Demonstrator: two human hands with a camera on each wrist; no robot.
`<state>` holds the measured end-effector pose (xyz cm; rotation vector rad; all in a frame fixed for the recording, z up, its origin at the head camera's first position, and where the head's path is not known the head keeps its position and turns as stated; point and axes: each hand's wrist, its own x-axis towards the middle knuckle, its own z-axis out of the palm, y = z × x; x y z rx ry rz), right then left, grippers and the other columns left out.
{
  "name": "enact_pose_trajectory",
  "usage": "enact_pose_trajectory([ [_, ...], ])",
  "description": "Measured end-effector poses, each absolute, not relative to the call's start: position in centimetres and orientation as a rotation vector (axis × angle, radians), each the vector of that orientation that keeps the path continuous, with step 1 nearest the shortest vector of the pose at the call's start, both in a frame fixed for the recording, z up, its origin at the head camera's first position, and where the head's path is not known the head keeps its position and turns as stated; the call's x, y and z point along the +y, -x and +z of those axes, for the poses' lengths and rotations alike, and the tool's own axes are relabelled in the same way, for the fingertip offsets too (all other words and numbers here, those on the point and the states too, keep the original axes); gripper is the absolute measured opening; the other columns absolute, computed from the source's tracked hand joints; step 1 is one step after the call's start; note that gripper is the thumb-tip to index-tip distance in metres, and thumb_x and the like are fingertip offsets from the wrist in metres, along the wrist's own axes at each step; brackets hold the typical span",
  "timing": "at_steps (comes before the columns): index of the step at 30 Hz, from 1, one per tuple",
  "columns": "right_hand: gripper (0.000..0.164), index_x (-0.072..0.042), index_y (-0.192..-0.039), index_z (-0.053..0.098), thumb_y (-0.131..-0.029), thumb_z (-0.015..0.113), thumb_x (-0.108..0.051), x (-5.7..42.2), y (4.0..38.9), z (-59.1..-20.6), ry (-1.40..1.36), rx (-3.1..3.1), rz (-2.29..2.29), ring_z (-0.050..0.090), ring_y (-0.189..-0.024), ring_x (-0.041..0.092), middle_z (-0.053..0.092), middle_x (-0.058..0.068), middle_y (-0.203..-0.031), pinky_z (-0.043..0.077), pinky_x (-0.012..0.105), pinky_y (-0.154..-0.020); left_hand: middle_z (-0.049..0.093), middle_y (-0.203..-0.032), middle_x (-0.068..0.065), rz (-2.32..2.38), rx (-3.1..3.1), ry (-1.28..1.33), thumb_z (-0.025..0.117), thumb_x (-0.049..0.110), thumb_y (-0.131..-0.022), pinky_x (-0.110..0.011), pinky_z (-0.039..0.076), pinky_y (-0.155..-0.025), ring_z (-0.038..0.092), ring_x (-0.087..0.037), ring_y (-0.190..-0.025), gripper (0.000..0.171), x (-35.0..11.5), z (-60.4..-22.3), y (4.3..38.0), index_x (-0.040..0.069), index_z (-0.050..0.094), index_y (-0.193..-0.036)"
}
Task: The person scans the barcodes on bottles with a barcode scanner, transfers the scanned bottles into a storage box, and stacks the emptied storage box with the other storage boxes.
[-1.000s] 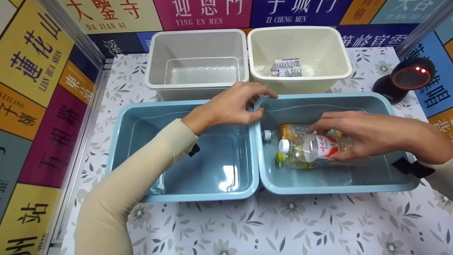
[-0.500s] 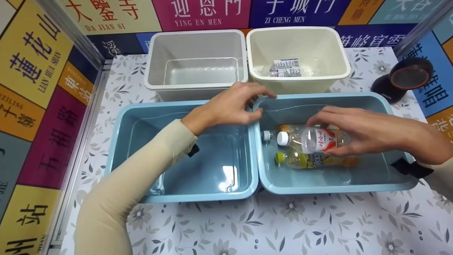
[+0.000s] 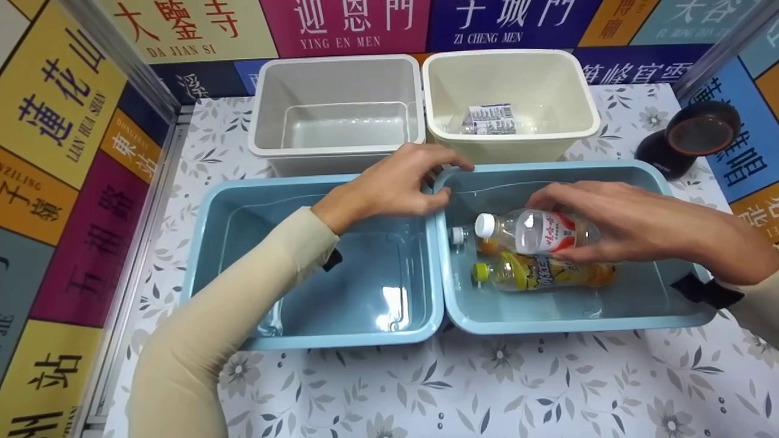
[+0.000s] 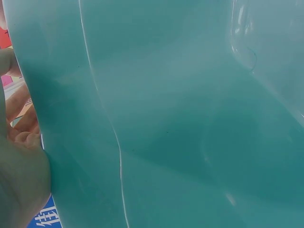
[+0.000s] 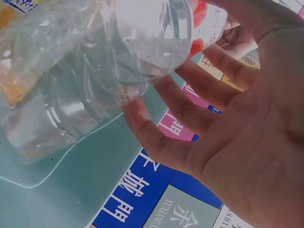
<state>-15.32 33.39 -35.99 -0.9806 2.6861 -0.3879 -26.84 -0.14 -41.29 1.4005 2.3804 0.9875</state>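
Observation:
My right hand [image 3: 627,219] holds a clear plastic bottle [image 3: 506,229] with a white cap and a red-and-white label, lying sideways inside the right blue bin [image 3: 578,327]. Thumb and fingers are on opposite sides of it; the right wrist view shows its dented clear body [image 5: 109,52]. Below lies a bottle with a yellow label [image 3: 517,274] and green cap. Another white-capped bottle [image 3: 458,235] with orange on it is partly hidden behind the held one. At the rims where the blue bins meet rests my left hand [image 3: 398,182], fingers loosely bent, holding nothing visible.
The left blue bin [image 3: 341,338] stands beside the right one. Behind them are a grey bin [image 3: 341,149] and a cream bin [image 3: 517,139] with a labelled clear plastic bottle [image 3: 492,119] in it. A black round-headed device [image 3: 700,131] stands at the back right.
My right hand has raised the clear bottle slightly and moved it toward the far side of the bin, uncovering more of the yellow-labelled bottle. The left hand stays in place.

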Motion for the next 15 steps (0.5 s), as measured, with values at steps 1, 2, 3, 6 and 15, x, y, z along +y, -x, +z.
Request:
enact_pose_trajectory([
  [1,0.075,-0.025,-0.144,0.059,-0.080,0.098,-0.025,33.38,15.34,-35.99,0.990,2.698,-0.395,0.064,-0.107,0.006,0.070,-0.009,-0.132,0.062,0.035,-0.086,0.071,-0.145,0.000,0.986,2.385,-1.402,0.065,0.022,-0.095,-0.021,0.058,-0.094,0.068,-0.010,-0.119,0.050,-0.13,-41.28,26.86,0.016,0.067,-0.145],
  [2,0.075,-0.024,-0.144,0.058,-0.080,0.098,-0.024,33.39,15.36,-35.97,0.999,2.708,-0.401,0.066,-0.108,0.007,0.070,-0.008,-0.133,0.063,0.035,-0.087,0.071,-0.145,0.001,0.986,2.388,-1.402,0.065,0.022,-0.095,-0.021,0.058,-0.094,0.068,-0.010,-0.117,0.050,-0.11,-41.29,26.88,0.016,0.067,-0.144],
  [3,0.075,-0.023,-0.144,0.058,-0.080,0.098,-0.024,33.39,15.37,-35.95,1.000,2.717,-0.406,0.066,-0.108,0.007,0.070,-0.007,-0.135,0.063,0.036,-0.088,0.071,-0.144,0.001,0.987,2.391,-1.403,0.065,0.022,-0.095,-0.021,0.058,-0.093,0.068,-0.010,-0.114,0.050,-0.11,-41.28,26.90,0.016,0.068,-0.144],
  [6,0.076,-0.022,-0.145,0.057,-0.080,0.097,-0.026,33.39,15.41,-35.88,0.990,2.738,-0.411,0.068,-0.109,0.008,0.071,-0.005,-0.136,0.064,0.036,-0.087,0.072,-0.143,0.001,0.984,2.400,-1.396,0.066,0.022,-0.095,-0.019,0.058,-0.091,0.068,-0.009,-0.111,0.049,-0.13,-41.28,26.90,0.017,0.068,-0.144],
  [15,0.081,-0.021,-0.150,0.056,-0.081,0.097,-0.030,33.36,15.36,-35.70,0.929,2.790,-0.372,0.070,-0.112,0.013,0.070,-0.001,-0.139,0.064,0.044,-0.089,0.071,-0.144,0.000,0.983,2.388,-1.393,0.066,0.022,-0.095,-0.020,0.058,-0.092,0.069,-0.010,-0.112,0.050,-0.14,-41.34,26.82,0.016,0.067,-0.145],
])
